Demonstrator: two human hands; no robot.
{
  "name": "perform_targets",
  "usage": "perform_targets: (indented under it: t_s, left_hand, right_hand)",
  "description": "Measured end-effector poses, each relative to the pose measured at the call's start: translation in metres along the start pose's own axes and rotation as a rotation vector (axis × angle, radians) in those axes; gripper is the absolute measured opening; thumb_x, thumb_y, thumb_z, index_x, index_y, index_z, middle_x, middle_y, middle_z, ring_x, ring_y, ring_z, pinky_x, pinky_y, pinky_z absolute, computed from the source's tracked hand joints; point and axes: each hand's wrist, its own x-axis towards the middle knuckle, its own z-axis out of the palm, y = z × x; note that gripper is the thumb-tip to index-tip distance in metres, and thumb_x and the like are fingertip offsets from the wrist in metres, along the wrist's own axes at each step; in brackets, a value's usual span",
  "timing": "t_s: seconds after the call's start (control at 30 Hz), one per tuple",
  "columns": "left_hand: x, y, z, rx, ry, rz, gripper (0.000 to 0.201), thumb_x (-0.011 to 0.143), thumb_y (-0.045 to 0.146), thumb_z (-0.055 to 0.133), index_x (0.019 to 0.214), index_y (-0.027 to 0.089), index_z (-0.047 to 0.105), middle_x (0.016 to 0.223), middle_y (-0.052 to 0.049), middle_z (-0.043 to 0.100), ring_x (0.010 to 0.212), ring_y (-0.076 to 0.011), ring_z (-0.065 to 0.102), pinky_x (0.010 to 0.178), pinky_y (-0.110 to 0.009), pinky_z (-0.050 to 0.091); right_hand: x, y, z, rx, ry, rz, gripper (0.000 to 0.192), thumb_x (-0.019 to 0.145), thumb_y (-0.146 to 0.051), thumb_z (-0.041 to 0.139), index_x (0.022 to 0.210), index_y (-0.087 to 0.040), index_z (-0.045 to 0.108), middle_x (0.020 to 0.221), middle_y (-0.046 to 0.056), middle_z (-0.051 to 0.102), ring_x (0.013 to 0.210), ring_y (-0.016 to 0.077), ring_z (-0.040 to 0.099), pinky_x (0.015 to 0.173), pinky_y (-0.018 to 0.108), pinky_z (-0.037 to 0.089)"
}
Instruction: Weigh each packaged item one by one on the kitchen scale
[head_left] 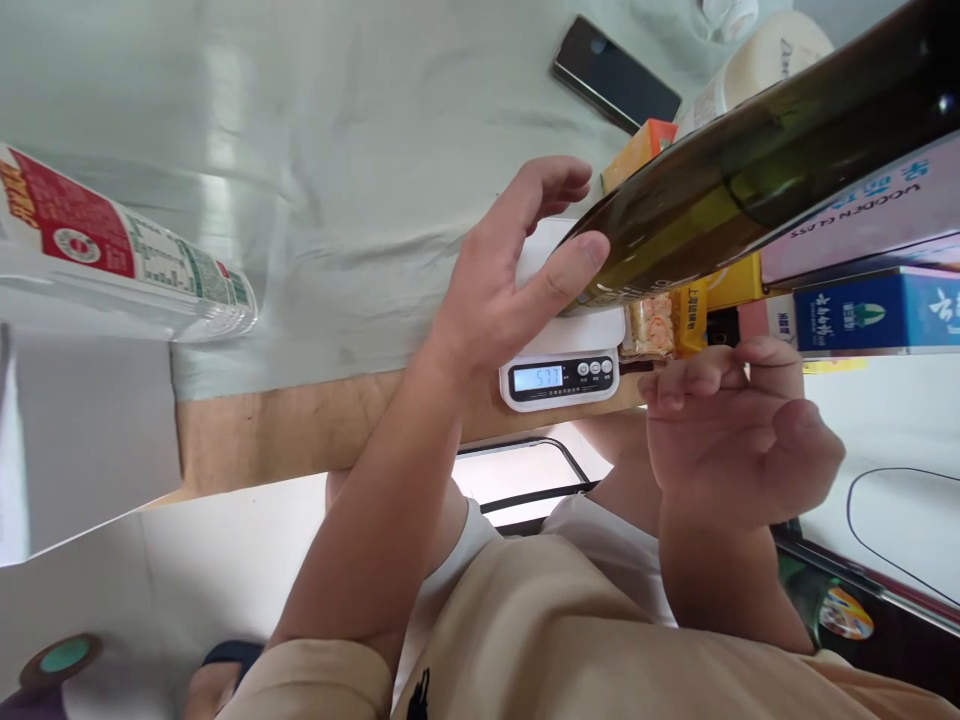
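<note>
A dark green glass bottle point(697, 190) stands on a small white digital scale point(561, 382), whose lit display seems to read 577. Beside the bottle's lower part is my left hand point(510, 265), thumb and fingers apart. Its thumb overlaps the glass from this angle, and I cannot tell whether it touches. My right hand point(735, 435) is held in the air at the table's front edge, to the right of the scale. Its palm is turned up with the fingers loosely bent, and nothing lies in it.
A black phone point(616, 72) lies behind the bottle. Crowded at the right are an orange box point(637, 152), a pump-type cream-coloured container point(772, 60), a snack packet point(651, 325) and a blue box point(874, 312). A red-and-white labelled canister point(112, 245) lies at the left.
</note>
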Motion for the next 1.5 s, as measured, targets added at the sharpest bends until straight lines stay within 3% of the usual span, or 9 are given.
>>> perform_targets:
  t_s: [0.1,0.23,0.5,0.73,0.87,1.03,1.2,1.33,1.5]
  left_hand:
    - [-0.002,-0.004,0.001,-0.031,-0.025,-0.002,0.016,0.087,0.009,0.076,0.095,0.022,0.080,0.113,-0.007,0.073,0.123,-0.0236,0.069,0.118,-0.033,0.048]
    - [-0.003,-0.004,0.003,-0.003,-0.072,0.010,0.029,0.077,0.006,0.085,0.101,0.022,0.078,0.119,-0.007,0.072,0.126,-0.0262,0.067,0.117,-0.036,0.049]
    - [-0.005,-0.001,0.010,-0.214,0.135,-0.192,0.037,0.076,0.029,0.090,0.106,0.019,0.071,0.101,-0.011,0.067,0.126,-0.0324,0.065,0.106,-0.042,0.054]
    - [-0.004,-0.003,0.018,0.253,0.013,0.057,0.063,0.044,0.023,0.103,0.099,0.025,0.072,0.098,-0.004,0.072,0.108,-0.0293,0.070,0.101,-0.041,0.056]
    - [-0.003,-0.009,0.024,0.342,0.026,0.169,0.069,0.046,0.038,0.104,0.105,0.028,0.070,0.100,-0.003,0.071,0.108,-0.0279,0.071,0.102,-0.040,0.056]
    - [0.006,-0.023,0.016,0.469,-0.080,0.256,0.069,0.059,0.053,0.099,0.115,0.030,0.067,0.116,-0.005,0.071,0.119,-0.0287,0.066,0.109,-0.044,0.055]
    - [0.018,-0.032,0.007,0.584,-0.193,0.366,0.085,0.053,0.055,0.102,0.124,0.031,0.062,0.125,-0.003,0.069,0.122,-0.0301,0.060,0.113,-0.049,0.053]
    - [0.014,-0.031,0.013,0.653,-0.124,0.426,0.085,0.066,0.068,0.091,0.132,0.026,0.057,0.128,-0.006,0.064,0.128,-0.0305,0.060,0.115,-0.049,0.053]
    - [0.016,-0.033,0.014,0.686,-0.090,0.475,0.085,0.069,0.071,0.087,0.134,0.026,0.056,0.126,-0.008,0.062,0.126,-0.0312,0.062,0.108,-0.045,0.057]
  right_hand:
    - [0.000,0.004,-0.001,0.035,-0.004,0.012,0.024,0.074,-0.052,0.076,0.088,-0.032,0.072,0.066,0.000,0.054,0.058,0.0164,0.045,0.057,0.035,0.044]
    - [0.002,0.009,-0.002,0.088,-0.055,0.015,0.024,0.076,-0.050,0.078,0.091,-0.031,0.075,0.068,-0.001,0.057,0.059,0.0150,0.048,0.058,0.032,0.046]
    - [0.003,0.019,-0.001,0.094,-0.157,0.030,0.024,0.079,-0.051,0.076,0.094,-0.032,0.074,0.070,-0.002,0.060,0.061,0.0137,0.053,0.058,0.029,0.048]
    - [0.001,0.019,-0.004,0.073,-0.198,0.047,0.030,0.082,-0.054,0.076,0.095,-0.028,0.069,0.069,-0.002,0.062,0.060,0.0124,0.057,0.059,0.027,0.050]
    - [-0.002,0.020,-0.009,0.116,-0.207,0.050,0.025,0.084,-0.048,0.076,0.095,-0.027,0.070,0.070,-0.002,0.063,0.062,0.0113,0.058,0.061,0.024,0.050]
    - [-0.007,0.025,-0.021,0.141,-0.246,0.115,0.024,0.085,-0.048,0.075,0.097,-0.027,0.069,0.071,-0.002,0.064,0.063,0.0124,0.060,0.063,0.025,0.051]
    - [-0.009,0.023,-0.035,0.177,-0.305,0.060,0.021,0.091,-0.045,0.071,0.100,-0.026,0.070,0.074,-0.002,0.064,0.066,0.0117,0.060,0.065,0.025,0.051]
    - [-0.004,0.005,-0.042,0.144,-0.356,-0.022,0.022,0.094,-0.046,0.067,0.101,-0.025,0.068,0.076,-0.001,0.063,0.070,0.0138,0.060,0.066,0.029,0.050]
    - [0.015,-0.045,-0.037,0.131,-0.331,-0.199,0.021,0.094,-0.045,0.069,0.100,-0.025,0.071,0.074,-0.001,0.061,0.067,0.0134,0.056,0.060,0.031,0.045]
